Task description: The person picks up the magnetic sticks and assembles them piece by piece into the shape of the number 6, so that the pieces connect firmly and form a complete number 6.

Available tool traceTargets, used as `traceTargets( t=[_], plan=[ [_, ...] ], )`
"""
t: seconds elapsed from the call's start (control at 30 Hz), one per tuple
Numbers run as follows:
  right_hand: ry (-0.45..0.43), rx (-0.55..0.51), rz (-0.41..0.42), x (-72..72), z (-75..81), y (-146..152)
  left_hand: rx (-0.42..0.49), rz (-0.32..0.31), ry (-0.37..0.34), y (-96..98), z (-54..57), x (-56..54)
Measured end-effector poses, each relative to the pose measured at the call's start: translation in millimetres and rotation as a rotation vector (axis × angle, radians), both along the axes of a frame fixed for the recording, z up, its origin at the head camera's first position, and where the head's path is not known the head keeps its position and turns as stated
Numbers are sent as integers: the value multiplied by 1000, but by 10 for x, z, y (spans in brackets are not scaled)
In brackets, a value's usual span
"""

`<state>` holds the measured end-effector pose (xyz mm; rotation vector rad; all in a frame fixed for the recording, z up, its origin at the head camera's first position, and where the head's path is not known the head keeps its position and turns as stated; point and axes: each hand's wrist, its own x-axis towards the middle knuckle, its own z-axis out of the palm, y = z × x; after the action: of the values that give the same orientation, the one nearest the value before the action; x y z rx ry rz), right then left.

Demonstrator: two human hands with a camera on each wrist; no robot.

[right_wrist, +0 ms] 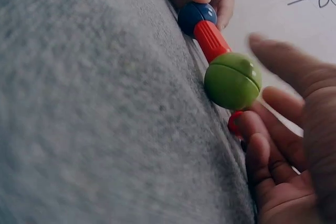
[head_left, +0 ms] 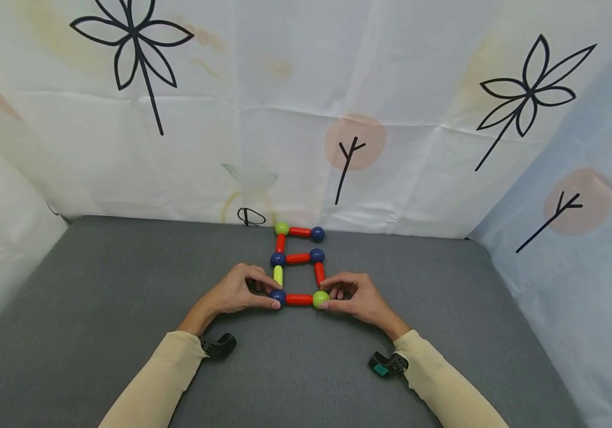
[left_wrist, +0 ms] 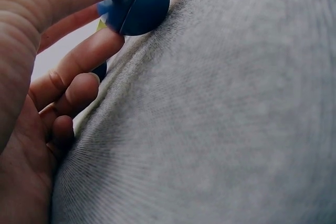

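Magnetic balls and rods form a flat figure in the head view. My left hand (head_left: 237, 291) pinches the lower-left blue ball (left_wrist: 144, 9) between thumb and fingers. A yellow rod (head_left: 278, 274) runs up from that ball, and a red rod (head_left: 299, 300) joins it to the lower-right green ball (right_wrist: 232, 81). My right hand (head_left: 356, 297) is at this green ball. In the right wrist view its thumb stands apart from the ball, while the loosely bent fingers lie close beside it. Another red rod (head_left: 319, 273) rises from the green ball to a blue ball (head_left: 317, 255).
Farther back, a red crossbar rod (head_left: 298, 258) meets a blue ball (head_left: 278, 260). Above are a short red rod (head_left: 281, 244), a green ball (head_left: 281, 228), a red rod (head_left: 300, 232) and an end blue ball (head_left: 318, 234). A printed white cloth (head_left: 284, 119) hangs behind the grey table (head_left: 124, 285).
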<state>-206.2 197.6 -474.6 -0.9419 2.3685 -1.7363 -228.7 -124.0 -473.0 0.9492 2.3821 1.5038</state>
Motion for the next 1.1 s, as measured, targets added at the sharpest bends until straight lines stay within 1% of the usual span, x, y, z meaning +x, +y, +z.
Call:
traceTargets(
  t=[0.07, 0.17, 0.3, 0.4, 0.5, 0.6, 0.73, 0.83, 0.93, 1.1],
  plan=[
    [-3, -47, -2, -30, -1, 17, 4, -2, -2, -6, -2, 1],
    [12, -68, -71, -89, 20, 36, 0, -2, -7, -11, -2, 4],
    [30, -23, -220, -211, 57, 32, -9, 3, -12, -14, -2, 3],
    [6, 43, -275, -313, 91, 3, -12, 6, -13, -15, -6, -1],
    [-27, 128, -273, -402, 123, -37, -10, 8, -16, -14, -10, -2],
    [-37, 182, -241, -472, 129, -81, -16, 11, -15, -8, -11, -1],
    [-9, 208, -215, -526, 103, -137, -17, 9, -10, 5, -7, -1],
    [11, 211, -218, -539, 81, -168, -6, 5, -12, 7, -7, -4],
    [10, 210, -230, -517, 108, -202, 1, 4, -10, -2, -10, -6],
    [-12, 208, -241, -352, 377, -297, 6, 4, -11, -15, -14, -6]
  ],
)
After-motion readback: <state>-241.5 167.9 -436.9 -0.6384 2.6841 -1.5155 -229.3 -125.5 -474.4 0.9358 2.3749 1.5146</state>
